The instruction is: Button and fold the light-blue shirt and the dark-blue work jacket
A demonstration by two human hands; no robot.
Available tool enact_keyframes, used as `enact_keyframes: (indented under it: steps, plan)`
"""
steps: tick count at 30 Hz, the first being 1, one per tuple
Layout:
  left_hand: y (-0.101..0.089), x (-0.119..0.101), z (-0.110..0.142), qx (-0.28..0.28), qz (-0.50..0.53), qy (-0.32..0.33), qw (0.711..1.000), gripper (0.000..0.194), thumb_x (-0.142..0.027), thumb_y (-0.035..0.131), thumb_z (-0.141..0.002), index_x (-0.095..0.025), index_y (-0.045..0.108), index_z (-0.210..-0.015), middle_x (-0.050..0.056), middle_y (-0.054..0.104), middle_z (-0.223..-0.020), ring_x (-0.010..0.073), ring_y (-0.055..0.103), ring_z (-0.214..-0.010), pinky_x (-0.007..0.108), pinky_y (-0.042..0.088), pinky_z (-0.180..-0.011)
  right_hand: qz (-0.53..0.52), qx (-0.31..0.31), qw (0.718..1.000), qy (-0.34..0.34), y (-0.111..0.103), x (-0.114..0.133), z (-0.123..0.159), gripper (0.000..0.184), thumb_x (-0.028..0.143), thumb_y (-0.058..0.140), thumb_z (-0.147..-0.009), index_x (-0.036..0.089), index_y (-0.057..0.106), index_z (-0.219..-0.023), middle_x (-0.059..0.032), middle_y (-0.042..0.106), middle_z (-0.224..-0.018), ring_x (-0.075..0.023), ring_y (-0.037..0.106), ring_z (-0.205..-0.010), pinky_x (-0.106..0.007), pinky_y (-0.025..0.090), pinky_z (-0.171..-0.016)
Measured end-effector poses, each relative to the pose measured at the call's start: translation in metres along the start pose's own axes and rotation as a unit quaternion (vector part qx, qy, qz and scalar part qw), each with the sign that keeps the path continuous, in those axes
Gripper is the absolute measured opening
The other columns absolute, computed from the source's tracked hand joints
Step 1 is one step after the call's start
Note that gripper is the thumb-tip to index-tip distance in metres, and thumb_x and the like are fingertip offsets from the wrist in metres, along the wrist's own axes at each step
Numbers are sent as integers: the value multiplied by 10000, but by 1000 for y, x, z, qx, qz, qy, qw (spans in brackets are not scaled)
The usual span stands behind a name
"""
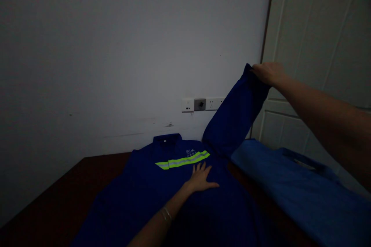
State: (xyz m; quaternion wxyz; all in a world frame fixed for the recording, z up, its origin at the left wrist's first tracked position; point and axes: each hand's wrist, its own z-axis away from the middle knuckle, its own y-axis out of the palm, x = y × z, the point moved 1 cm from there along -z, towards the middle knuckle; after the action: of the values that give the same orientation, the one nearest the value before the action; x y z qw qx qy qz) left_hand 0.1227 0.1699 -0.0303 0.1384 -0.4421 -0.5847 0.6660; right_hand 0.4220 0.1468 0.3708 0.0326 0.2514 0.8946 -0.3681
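A dark blue work jacket (145, 197) lies spread out, its collar toward the wall. Across its chest runs a yellow-green reflective strip (188, 160), with a small white print just above. My left hand (200, 178) rests flat on the chest below the strip, fingers spread. Up at the right, my right hand (268, 72) is closed on the cuff end of one sleeve. That sleeve (232, 115) is pulled up off the table and slants from the shoulder to my hand. The jacket's lower part fades into shadow.
Beneath the jacket is a dark reddish-brown table (66, 189) against a pale wall (116, 46). A lighter blue garment (307, 193) lies to the right. Wall sockets (199, 104) sit behind the raised sleeve. A panelled door (319, 38) stands at the right.
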Motion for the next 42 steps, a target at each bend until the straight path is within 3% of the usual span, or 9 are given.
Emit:
enact_keyframes:
  steps: [6,11,15,18,21,29,34,42]
  plan:
    - [-3,0,-2,8,-22,-2,1000,790,-742,346,-729,-246,375,-1344,128,274,-1441,375,181,-1321,567,124,-1032,7,27,998,64,19,-18,1,384,355,487,-872,96,609,-1128,-263,604,-987,-200,536,-778,-365,214,-584]
    - [-7,-4,-26,-109,-41,-84,990,476,-479,227,-896,-214,533,-1146,98,509,-1198,270,419,-1152,458,303,-965,-7,44,994,96,31,-35,3,420,395,480,-867,114,605,-1153,-259,584,-1052,-226,523,-841,-373,223,-587]
    - [-8,1,-54,-167,-65,-112,978,441,-340,253,-897,-135,428,-1245,131,400,-1336,263,331,-1245,418,265,-1015,-33,47,991,118,42,-51,3,455,429,458,-870,131,587,-1188,-253,568,-1101,-234,507,-876,-371,234,-594]
    - [-5,12,-73,-157,-84,-89,980,560,-389,246,-889,-98,283,-1366,139,184,-1476,293,115,-1355,474,141,-1074,-49,47,990,120,50,-60,4,470,428,464,-865,122,576,-1204,-255,562,-1108,-251,510,-890,-373,234,-598]
    - [-4,26,-87,-128,-94,-91,983,655,-473,195,-883,-85,192,-1411,141,97,-1498,307,22,-1369,522,70,-1076,-51,58,989,129,56,-67,6,451,401,492,-854,134,575,-1207,-253,565,-1106,-265,515,-890,-377,236,-601]
    - [-8,42,-99,-80,-73,-130,986,774,-660,83,-816,-201,100,-1438,112,71,-1504,395,56,-1344,620,69,-1019,-14,74,988,131,67,-79,15,456,449,437,-873,157,576,-1195,-233,557,-1147,-273,523,-949,-372,277,-612]
    - [-8,45,-99,-59,-110,-162,979,764,-674,35,-804,-250,31,-1439,82,61,-1508,392,64,-1345,622,80,-1020,35,88,985,141,72,-90,23,487,468,291,-911,167,597,-1141,-194,585,-1120,-298,546,-963,-367,359,-663]
    - [-11,59,-97,-45,-117,-141,982,840,-764,94,-740,-291,57,-1434,90,90,-1505,407,59,-1341,639,65,-1007,35,126,977,168,84,-107,32,518,489,285,-900,171,541,-1218,-220,550,-1170,-310,523,-996,-392,342,-655]
